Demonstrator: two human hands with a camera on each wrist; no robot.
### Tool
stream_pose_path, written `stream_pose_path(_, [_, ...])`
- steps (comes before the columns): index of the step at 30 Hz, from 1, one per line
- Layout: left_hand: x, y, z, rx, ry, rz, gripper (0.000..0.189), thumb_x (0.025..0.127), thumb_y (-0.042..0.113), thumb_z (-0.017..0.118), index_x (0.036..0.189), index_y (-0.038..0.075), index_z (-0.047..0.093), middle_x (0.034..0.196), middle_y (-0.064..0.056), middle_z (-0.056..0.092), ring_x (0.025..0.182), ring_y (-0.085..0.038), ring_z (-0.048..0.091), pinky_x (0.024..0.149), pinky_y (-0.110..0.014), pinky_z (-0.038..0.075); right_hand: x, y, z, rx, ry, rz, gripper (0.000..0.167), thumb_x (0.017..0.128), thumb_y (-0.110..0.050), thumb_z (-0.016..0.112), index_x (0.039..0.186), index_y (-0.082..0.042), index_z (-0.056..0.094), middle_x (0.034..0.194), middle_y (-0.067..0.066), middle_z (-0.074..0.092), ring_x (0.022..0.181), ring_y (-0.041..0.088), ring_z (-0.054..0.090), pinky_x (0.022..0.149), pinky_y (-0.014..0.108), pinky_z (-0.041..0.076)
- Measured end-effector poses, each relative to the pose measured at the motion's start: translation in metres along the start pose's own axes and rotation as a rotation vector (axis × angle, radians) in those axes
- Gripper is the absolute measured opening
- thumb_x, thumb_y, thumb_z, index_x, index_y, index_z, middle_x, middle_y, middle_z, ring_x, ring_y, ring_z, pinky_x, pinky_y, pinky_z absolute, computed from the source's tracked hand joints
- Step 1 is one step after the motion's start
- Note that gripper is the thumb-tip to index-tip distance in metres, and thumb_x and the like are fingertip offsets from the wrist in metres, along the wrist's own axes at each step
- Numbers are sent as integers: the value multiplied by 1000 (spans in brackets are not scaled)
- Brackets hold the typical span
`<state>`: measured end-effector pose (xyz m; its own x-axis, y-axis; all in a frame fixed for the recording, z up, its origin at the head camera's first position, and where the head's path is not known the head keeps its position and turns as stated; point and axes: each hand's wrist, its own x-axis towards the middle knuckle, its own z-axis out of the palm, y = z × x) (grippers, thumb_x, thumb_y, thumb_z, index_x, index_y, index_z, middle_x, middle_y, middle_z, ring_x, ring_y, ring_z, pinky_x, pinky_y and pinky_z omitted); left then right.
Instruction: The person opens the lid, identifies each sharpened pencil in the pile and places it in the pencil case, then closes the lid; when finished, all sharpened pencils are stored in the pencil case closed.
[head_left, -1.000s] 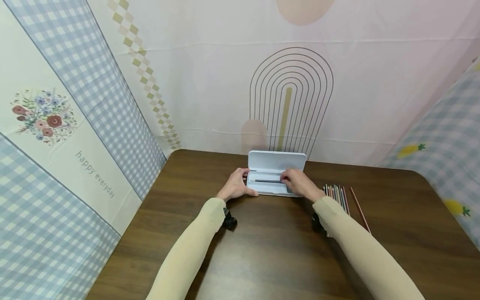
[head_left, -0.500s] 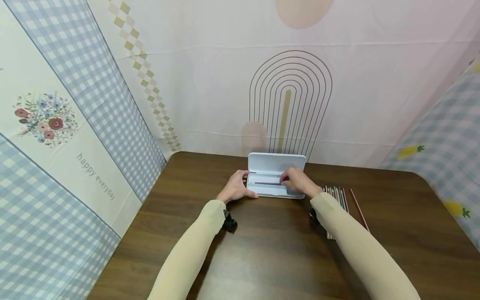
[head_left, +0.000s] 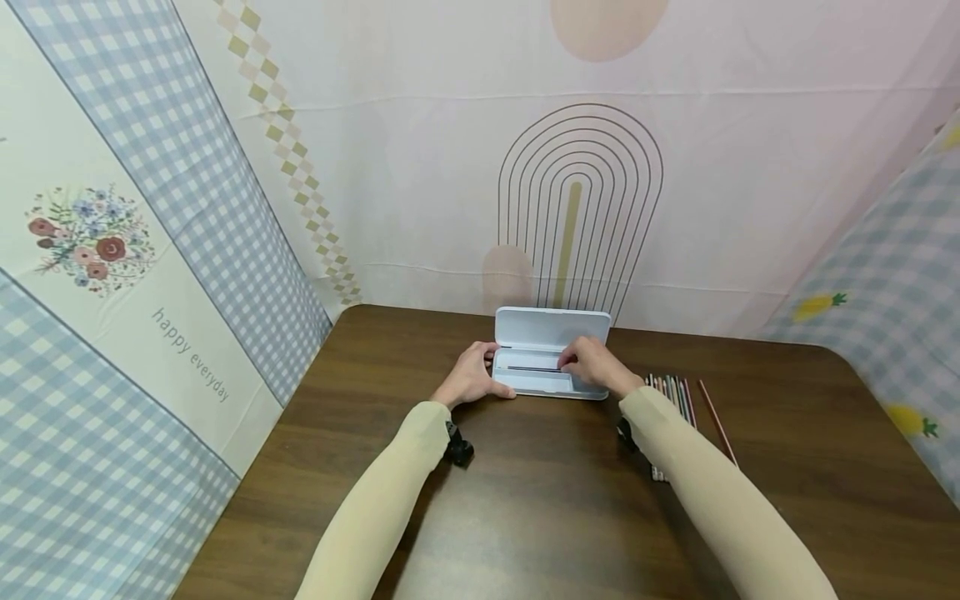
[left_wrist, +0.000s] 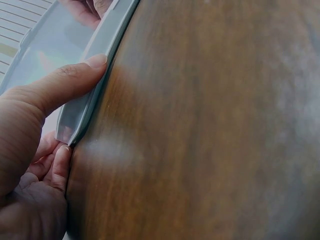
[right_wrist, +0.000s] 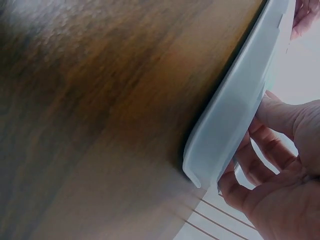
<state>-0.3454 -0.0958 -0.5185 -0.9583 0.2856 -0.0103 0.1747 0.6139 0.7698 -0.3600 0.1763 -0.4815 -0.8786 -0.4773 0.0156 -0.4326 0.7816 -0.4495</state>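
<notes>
A pale, flat pencil case [head_left: 552, 328] stands near the back of the table, its hinged lid raised. Inside its tray lies a thin dark pencil [head_left: 528, 368], running lengthwise. My left hand [head_left: 471, 375] grips the left end of the case; in the left wrist view, its thumb [left_wrist: 75, 82] lies on the front rim and the other fingers curl at the corner. Over the right half of the tray, my right hand [head_left: 596, 364] pinches the pencil's right end, which the fingers hide. The right wrist view shows this hand's curled fingers [right_wrist: 272, 150] behind the case's front wall.
Right of the case, a row of several coloured pencils [head_left: 672, 392] lies on the brown table [head_left: 525, 508], partly under the right sleeve. A single reddish pencil [head_left: 717, 421] lies apart, farther right. A patterned cloth [head_left: 420, 208] hangs behind the table.
The right hand has shifted very slightly left within the case. The left hand keeps its hold, and the head view has tilted a little.
</notes>
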Motion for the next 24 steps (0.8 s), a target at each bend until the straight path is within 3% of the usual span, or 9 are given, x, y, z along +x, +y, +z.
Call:
stream_pose_path(16, [-2,3,0,-16,-4,-5,97,74,24,103,155,1,54,150,-19,58,135,-33,60,120,-46,51,-2,0,0,22,-14,55,16,101,3,71,104,1,85,108,18,83,93,23,68,95,48,63])
stream_pose_path(24, [-2,1,0,-12,-6,-4,98,74,25,103,155,2,54,150,-18,58,134,-32,59,119,-46,51,-7,0,1,9,22,32,16,102,1,70,107,2,85,110,19,83,98,26,72,95,50,63])
